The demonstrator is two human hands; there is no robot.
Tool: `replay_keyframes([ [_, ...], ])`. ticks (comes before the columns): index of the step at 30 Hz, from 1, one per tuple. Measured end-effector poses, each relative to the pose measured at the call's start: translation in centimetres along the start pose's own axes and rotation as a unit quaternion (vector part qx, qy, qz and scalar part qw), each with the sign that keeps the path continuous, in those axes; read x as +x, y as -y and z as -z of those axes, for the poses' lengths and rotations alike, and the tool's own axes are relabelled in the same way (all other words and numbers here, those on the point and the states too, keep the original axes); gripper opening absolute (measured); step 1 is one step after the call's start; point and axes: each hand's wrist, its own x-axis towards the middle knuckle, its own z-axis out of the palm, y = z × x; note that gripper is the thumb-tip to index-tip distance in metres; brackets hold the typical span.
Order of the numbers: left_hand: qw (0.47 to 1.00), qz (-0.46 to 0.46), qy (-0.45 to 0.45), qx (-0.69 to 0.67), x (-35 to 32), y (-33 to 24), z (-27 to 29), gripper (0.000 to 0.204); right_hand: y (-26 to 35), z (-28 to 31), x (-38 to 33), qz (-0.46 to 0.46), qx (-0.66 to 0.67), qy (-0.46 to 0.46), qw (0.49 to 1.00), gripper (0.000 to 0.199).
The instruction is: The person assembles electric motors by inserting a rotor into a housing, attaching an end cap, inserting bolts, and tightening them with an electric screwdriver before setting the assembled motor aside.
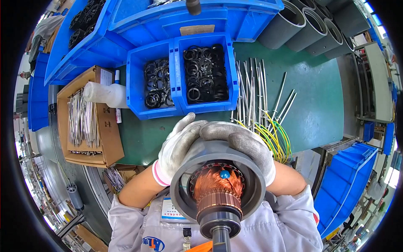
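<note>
Both gloved hands, L point(178, 145) & R point(243, 145), grip grey motor housing point(247, 193) w/ copper-wound rotor point(216, 185).

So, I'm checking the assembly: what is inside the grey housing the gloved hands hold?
Inside the grey housing sits a rotor with copper windings and a commutator on a shaft. Its far end is hidden by the housing and gloves.

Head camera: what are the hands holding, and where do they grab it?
Both gloved hands, left hand and right hand, hold a grey motor housing by its far rim; a copper-wound rotor sits inside.
</note>
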Motion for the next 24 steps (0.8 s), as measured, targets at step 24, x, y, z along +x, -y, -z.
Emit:
replay_keyframes([
  [24,0.997,-0.054,0.017,0.055,0.0,0.6,-0.8,0.071,0.6,-1.1,-1.5,-0.116,0.079,-0.066,0.988,0.051],
])
